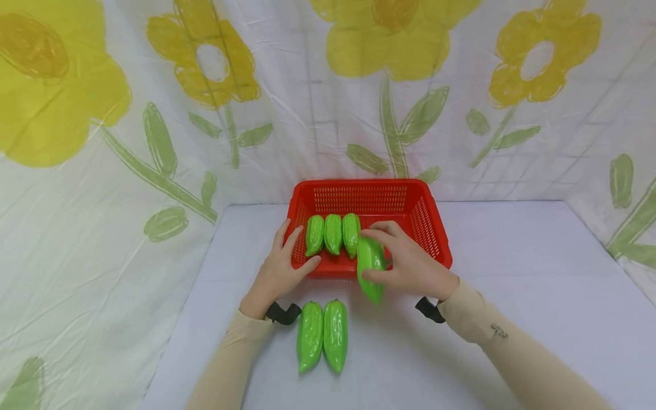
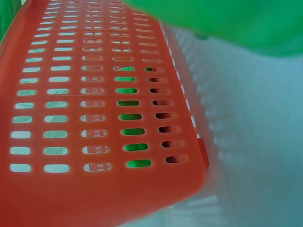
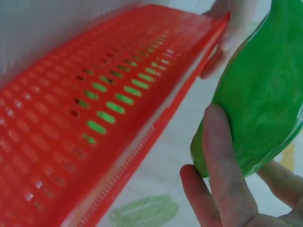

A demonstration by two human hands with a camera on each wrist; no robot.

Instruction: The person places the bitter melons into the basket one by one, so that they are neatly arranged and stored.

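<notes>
In the head view, my right hand (image 1: 410, 265) holds a green bitter melon (image 1: 371, 267) between thumb and fingers, tilted over the front rim of a red plastic basket (image 1: 427, 222). The right wrist view shows that bitter melon (image 3: 265, 90) large, fingertips against its lower end. My left hand (image 1: 279, 273) grips the basket's front left corner, fingers at the left rim and thumb over the front one. Inside the basket, three bitter melons (image 1: 333, 233) lie side by side at the left. Two more bitter melons (image 1: 323, 336) lie together on the table before it.
The white-covered table (image 1: 512, 273) extends to both sides of the basket. Behind it hangs a white cloth (image 1: 287, 142) painted with yellow flowers. Slotted basket walls (image 2: 94, 104) fill much of the left wrist view.
</notes>
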